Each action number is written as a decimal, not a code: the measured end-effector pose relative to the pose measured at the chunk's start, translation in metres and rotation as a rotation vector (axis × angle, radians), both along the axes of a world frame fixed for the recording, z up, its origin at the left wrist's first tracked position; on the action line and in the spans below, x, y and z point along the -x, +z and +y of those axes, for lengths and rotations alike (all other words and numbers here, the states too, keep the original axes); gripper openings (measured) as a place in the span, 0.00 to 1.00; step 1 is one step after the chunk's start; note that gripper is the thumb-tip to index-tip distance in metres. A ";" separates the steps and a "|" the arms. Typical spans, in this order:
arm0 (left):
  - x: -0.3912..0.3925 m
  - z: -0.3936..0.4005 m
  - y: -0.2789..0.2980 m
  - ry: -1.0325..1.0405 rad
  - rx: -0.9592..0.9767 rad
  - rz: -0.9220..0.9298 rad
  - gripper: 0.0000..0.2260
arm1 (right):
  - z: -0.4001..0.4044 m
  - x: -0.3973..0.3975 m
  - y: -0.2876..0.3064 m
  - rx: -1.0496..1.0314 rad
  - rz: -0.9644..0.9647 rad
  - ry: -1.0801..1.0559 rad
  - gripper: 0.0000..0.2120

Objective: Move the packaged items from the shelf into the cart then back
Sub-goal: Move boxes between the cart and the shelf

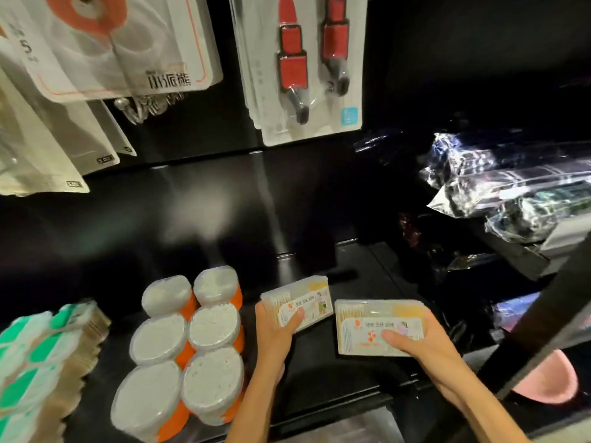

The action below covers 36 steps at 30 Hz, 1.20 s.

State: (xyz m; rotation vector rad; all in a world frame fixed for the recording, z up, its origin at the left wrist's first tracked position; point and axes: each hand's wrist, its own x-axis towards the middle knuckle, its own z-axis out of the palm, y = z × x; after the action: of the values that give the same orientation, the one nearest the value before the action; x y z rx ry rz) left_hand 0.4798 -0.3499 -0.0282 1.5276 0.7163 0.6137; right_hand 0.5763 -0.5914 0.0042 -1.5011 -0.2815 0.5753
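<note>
Two flat clear boxes of cotton swabs with white labels are over the black shelf [319,375]. My left hand [275,337] grips the smaller-looking box [303,300] at its near left end, thumb on the label. My right hand [422,343] holds the other box [371,321] from its right side, thumb across the label. The two boxes lie side by side, slightly apart. No cart is in view.
Several round tubs of cotton swabs [188,350] with orange bodies stand left of my hands. Green-and-white packets [35,362] lie at far left. Carded items [307,65] hang above. Shiny foil packs [518,187] and a pink object [550,378] are at right.
</note>
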 end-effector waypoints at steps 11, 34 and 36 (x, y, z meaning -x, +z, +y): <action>-0.040 0.030 -0.030 0.008 -0.047 0.074 0.31 | 0.035 -0.049 -0.009 -0.009 -0.017 -0.025 0.34; -0.056 0.039 -0.041 0.350 -0.125 0.065 0.26 | 0.052 -0.093 -0.018 0.047 -0.153 -0.078 0.29; -0.055 0.039 -0.039 0.363 -0.118 0.091 0.24 | 0.057 -0.098 -0.018 0.072 -0.197 -0.073 0.30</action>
State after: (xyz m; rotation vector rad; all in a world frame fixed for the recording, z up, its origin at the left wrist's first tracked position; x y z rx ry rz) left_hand 0.5346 -0.3113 -0.0675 1.5525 1.0555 0.8735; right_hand 0.6747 -0.5344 -0.0138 -1.6336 -0.3601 0.3829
